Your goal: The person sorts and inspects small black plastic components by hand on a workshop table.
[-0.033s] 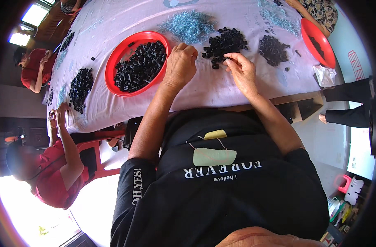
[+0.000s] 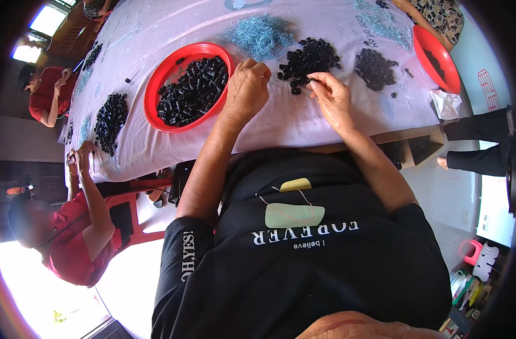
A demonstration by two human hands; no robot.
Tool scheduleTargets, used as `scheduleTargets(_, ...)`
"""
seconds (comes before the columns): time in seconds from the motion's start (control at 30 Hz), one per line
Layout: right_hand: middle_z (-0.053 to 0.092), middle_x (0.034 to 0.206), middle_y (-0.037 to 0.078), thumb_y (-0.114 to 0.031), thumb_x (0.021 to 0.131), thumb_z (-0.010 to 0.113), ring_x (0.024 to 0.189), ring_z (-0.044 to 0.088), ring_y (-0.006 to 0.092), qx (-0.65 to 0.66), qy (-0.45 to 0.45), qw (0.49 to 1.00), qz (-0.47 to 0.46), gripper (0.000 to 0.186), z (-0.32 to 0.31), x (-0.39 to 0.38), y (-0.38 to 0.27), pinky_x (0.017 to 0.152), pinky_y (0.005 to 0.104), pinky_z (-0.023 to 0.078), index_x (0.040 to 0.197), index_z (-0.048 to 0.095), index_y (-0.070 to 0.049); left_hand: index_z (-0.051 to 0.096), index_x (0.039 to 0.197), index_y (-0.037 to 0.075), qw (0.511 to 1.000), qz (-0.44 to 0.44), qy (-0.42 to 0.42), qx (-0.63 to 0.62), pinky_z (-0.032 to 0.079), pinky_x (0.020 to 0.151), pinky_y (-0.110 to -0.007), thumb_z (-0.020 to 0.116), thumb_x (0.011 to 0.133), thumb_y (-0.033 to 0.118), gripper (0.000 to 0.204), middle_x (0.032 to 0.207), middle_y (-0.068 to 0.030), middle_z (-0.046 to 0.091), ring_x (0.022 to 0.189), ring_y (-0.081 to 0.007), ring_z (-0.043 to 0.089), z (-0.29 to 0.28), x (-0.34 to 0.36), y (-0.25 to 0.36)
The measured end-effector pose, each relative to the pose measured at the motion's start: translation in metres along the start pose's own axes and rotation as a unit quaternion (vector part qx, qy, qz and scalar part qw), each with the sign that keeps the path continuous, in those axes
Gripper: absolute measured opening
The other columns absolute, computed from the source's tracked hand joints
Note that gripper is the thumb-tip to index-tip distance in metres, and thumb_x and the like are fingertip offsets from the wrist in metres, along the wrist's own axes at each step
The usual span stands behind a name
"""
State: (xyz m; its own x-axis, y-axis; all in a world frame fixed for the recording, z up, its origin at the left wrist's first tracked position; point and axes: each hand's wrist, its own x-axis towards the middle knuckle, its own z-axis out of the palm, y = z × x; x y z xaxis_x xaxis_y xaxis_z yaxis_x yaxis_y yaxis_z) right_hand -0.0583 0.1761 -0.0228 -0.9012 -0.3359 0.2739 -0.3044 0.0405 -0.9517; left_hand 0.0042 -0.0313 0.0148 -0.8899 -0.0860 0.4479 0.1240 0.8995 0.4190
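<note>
My left hand (image 2: 247, 87) is over the pale cloth, between a red basin and a heap of thin, clear-bluish small parts (image 2: 260, 37). Its fingers are curled together, and what they hold, if anything, is hidden. At the near edge of a heap of small black cylindrical plastic pieces (image 2: 315, 55), my right hand (image 2: 333, 100) has thumb and forefinger pinched on a small black piece (image 2: 309, 81), partly covered by the fingertips. The red basin (image 2: 150, 107), left of my left hand, holds many similar black pieces.
A tablecloth (image 2: 280, 121) covers the table. Further black heaps lie to the right (image 2: 376, 69) and left (image 2: 110, 121). Another red basin (image 2: 451, 73) and a crumpled white bag (image 2: 446, 104) sit at the right edge. Co-workers in red (image 2: 83, 243) work along the left side.
</note>
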Motion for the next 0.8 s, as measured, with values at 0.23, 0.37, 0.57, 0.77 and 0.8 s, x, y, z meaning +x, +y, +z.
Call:
scheduleTargets(0.23,0.069,0.08,0.003,-0.005,0.09,0.062,0.066,0.064,0.0081,-0.016,0.002,1.0,0.002,0.015,0.001,0.0,-0.001,0.063,0.0229,0.052,0.104,0.067,-0.003,0.069,0.087,0.008,1.0,0.023,-0.009,0.011,0.05,0.082,-0.042,0.068,0.076,0.005,0.011,0.096,-0.0125,0.064,0.096,-0.0335,0.061,0.005,-0.004,0.001)
scheduleTargets(0.37,0.069,0.079,0.003,-0.004,0.089,0.063,0.066,0.064,0.0079,-0.014,0.005,1.0,0.005,0.014,0.002,0.001,-0.001,0.063,0.0229,0.052,0.103,0.068,-0.003,0.068,0.086,0.009,0.999,0.013,-0.021,0.027,0.05,0.082,-0.043,0.069,0.075,0.007,0.011,0.096,-0.0121,0.062,0.096,-0.0333,0.061,0.014,-0.007,0.006)
scheduleTargets(0.57,0.069,0.078,0.003,-0.004,0.089,0.064,0.065,0.064,0.0081,-0.015,0.007,1.0,-0.002,0.014,0.002,0.001,0.0,0.062,0.023,0.052,0.102,0.068,-0.003,0.065,0.086,0.006,0.999,0.01,-0.038,0.024,0.049,0.082,-0.045,0.067,0.077,0.007,0.01,0.094,-0.013,0.059,0.098,-0.035,0.058,0.016,-0.007,0.009)
scheduleTargets(0.77,0.069,0.079,0.003,-0.004,0.089,0.064,0.065,0.064,0.0083,-0.018,0.004,1.0,-0.007,0.015,0.002,0.001,0.003,0.062,0.0232,0.052,0.103,0.068,-0.003,0.061,0.091,0.0,0.999,-0.037,-0.011,-0.031,0.052,0.072,-0.044,0.062,0.082,0.004,0.01,0.082,-0.0153,0.066,0.08,-0.0368,0.065,0.012,-0.002,0.008)
scheduleTargets(0.8,0.069,0.079,0.003,-0.004,0.089,0.064,0.065,0.064,0.0083,-0.018,0.005,1.0,-0.007,0.015,0.002,0.001,0.003,0.062,0.0232,0.052,0.103,0.068,-0.003,0.061,0.091,0.0,0.999,-0.037,-0.011,-0.031,0.052,0.072,-0.044,0.062,0.082,0.004,0.01,0.082,-0.0153,0.066,0.08,-0.0368,0.065,0.011,0.0,0.006)
